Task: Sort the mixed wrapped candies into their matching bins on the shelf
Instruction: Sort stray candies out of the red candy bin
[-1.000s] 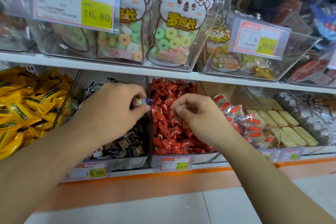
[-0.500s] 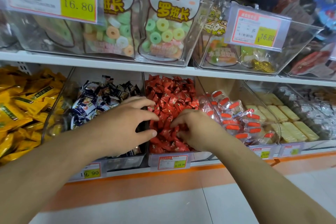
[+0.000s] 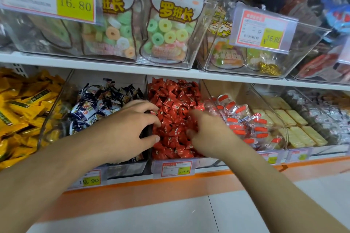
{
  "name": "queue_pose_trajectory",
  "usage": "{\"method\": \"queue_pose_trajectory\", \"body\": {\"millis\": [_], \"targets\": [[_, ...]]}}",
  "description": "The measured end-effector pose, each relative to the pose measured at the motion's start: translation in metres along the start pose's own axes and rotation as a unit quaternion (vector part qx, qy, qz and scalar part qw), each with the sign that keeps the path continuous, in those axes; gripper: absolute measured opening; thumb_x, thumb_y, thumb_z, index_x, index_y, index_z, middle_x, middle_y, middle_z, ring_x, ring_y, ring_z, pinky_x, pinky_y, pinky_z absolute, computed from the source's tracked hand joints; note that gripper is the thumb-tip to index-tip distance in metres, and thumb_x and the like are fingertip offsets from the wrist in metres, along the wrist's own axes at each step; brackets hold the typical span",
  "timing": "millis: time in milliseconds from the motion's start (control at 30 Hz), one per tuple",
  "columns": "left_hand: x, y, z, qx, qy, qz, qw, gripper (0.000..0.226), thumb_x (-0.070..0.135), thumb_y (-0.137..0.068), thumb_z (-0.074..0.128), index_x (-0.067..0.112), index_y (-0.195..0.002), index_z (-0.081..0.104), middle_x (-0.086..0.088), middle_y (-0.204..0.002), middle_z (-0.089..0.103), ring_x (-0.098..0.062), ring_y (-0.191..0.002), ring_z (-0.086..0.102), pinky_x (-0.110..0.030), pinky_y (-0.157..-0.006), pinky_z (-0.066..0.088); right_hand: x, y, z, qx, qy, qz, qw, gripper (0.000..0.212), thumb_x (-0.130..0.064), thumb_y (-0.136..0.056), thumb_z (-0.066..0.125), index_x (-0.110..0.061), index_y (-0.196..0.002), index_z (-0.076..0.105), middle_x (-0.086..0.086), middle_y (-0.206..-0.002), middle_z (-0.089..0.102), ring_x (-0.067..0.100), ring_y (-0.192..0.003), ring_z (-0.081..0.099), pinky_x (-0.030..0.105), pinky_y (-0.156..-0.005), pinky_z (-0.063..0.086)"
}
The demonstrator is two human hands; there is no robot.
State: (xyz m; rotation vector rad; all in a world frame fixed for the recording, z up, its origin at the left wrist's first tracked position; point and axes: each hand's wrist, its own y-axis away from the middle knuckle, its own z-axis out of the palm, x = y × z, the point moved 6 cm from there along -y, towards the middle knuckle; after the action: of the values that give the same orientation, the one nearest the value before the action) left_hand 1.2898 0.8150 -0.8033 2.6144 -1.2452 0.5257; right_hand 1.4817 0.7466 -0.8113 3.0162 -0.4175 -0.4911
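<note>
The lower shelf's bins open toward the front and top, so a hand can enter each from above its low front wall. Headroom is capped by the white upper shelf board running across just over the bins. Clear dividers separate the bins and block sideways passage; the left hand straddles the one between the dark-wrapped candies and the red candies. The right hand fills the right part of the red bin, close to the divider beside the red-capped clear packets. Price tags stand along the front edge. The floor in front lies open.
</note>
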Motion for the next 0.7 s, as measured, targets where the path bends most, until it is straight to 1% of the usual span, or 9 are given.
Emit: {"method": "queue_pose_trajectory", "body": {"millis": [67, 100, 200, 233, 333, 433, 600, 633, 700], "targets": [[0.001, -0.001, 0.0, 0.0, 0.0, -0.002, 1.0, 0.037, 0.057, -0.097, 0.056, 0.044, -0.131, 0.057, 0.027, -0.158, 0.022, 0.004, -0.148, 0.004, -0.03, -0.122, 0.017, -0.006, 0.003, 0.02, -0.036, -0.015, 0.0, 0.999, 0.042, -0.029, -0.09, 0.06, -0.023, -0.132, 0.056, 0.007, -0.127, 0.056, 0.032, -0.12, 0.057, 0.035, -0.099, 0.049], [0.001, -0.001, 0.0, 0.0, -0.001, -0.003, 1.0, 0.037, 0.057, -0.097, 0.056, 0.044, -0.131, 0.057, 0.027, -0.158, 0.022, 0.004, -0.148, 0.004, -0.031, -0.123, 0.017, -0.008, 0.003, 0.022, -0.04, -0.031, -0.01, 0.999, 0.041, -0.028, -0.09, 0.06, -0.024, -0.131, 0.058, 0.005, -0.127, 0.058, 0.029, -0.12, 0.057, 0.033, -0.098, 0.05], [0.002, -0.002, 0.0, 0.003, -0.006, -0.005, 1.0, 0.035, 0.056, -0.096, 0.058, 0.044, -0.13, 0.058, 0.026, -0.157, 0.024, 0.003, -0.148, 0.005, -0.032, -0.123, 0.018, -0.009, 0.004, 0.014, -0.063, -0.106, -0.024, 0.992, 0.049, -0.018, -0.094, 0.066, -0.034, -0.14, 0.058, -0.015, -0.121, 0.061, 0.008, -0.109, 0.058, 0.008, -0.082, 0.044], [0.003, -0.002, 0.0, 0.004, -0.007, -0.006, 1.0, 0.035, 0.055, -0.097, 0.058, 0.044, -0.129, 0.058, 0.025, -0.156, 0.024, 0.003, -0.148, 0.005, -0.032, -0.123, 0.018, -0.008, 0.006, 0.012, -0.078, -0.122, -0.032, 0.989, 0.054, -0.018, -0.093, 0.069, -0.039, -0.142, 0.056, -0.02, -0.125, 0.06, 0.003, -0.112, 0.057, 0.006, -0.084, 0.044], [0.005, -0.003, -0.001, 0.007, -0.011, -0.01, 1.0, 0.035, 0.053, -0.097, 0.059, 0.044, -0.13, 0.058, 0.024, -0.156, 0.026, 0.001, -0.147, 0.006, -0.033, -0.123, 0.019, -0.005, 0.009, 0.007, -0.089, -0.138, -0.053, 0.985, 0.067, -0.021, -0.088, 0.076, -0.049, -0.144, 0.051, -0.022, -0.143, 0.056, 0.0, -0.128, 0.053, 0.018, -0.103, 0.045], [0.009, -0.004, -0.002, 0.019, -0.029, -0.01, 0.999, 0.037, 0.051, -0.097, 0.058, 0.045, -0.134, 0.056, 0.023, -0.156, 0.027, -0.002, -0.147, 0.008, -0.035, -0.123, 0.016, 0.001, 0.012, -0.008, -0.044, -0.151, -0.07, 0.985, 0.064, -0.023, -0.088, 0.079, -0.051, -0.14, 0.054, -0.027, -0.141, 0.056, -0.005, -0.13, 0.051, 0.021, -0.109, 0.042], [0.029, -0.013, -0.004, 0.074, -0.072, 0.024, 0.994, 0.04, 0.045, -0.099, 0.057, 0.043, -0.139, 0.052, 0.022, -0.151, 0.033, -0.004, -0.145, 0.016, -0.034, -0.124, 0.01, 0.02, 0.018, -0.047, 0.125, -0.046, -0.109, 0.985, 0.047, -0.007, -0.087, 0.074, -0.034, -0.125, 0.072, -0.017, -0.131, 0.066, 0.004, -0.125, 0.057, 0.025, -0.111, 0.041], [0.037, -0.017, -0.004, 0.079, -0.066, 0.04, 0.994, 0.041, 0.043, -0.1, 0.057, 0.042, -0.14, 0.051, 0.024, -0.148, 0.036, -0.004, -0.142, 0.023, -0.033, -0.125, 0.015, 0.025, 0.018, -0.05, 0.139, -0.024, -0.115, 0.983, 0.046, -0.004, -0.085, 0.073, -0.031, -0.123, 0.074, -0.015, -0.131, 0.067, 0.007, -0.127, 0.057, 0.025, -0.114, 0.04], [0.055, -0.03, 0.003, 0.064, -0.027, 0.069, 0.995, 0.044, 0.04, -0.1, 0.058, 0.041, -0.144, 0.049, 0.026, -0.144, 0.039, -0.001, -0.133, 0.038, -0.032, -0.119, 0.033, 0.038, 0.017, -0.047, 0.123, 0.01, -0.104, 0.987, 0.047, -0.004, -0.083, 0.073, -0.028, -0.123, 0.075, -0.012, -0.138, 0.064, 0.009, -0.133, 0.053, 0.021, -0.116, 0.033]]}}
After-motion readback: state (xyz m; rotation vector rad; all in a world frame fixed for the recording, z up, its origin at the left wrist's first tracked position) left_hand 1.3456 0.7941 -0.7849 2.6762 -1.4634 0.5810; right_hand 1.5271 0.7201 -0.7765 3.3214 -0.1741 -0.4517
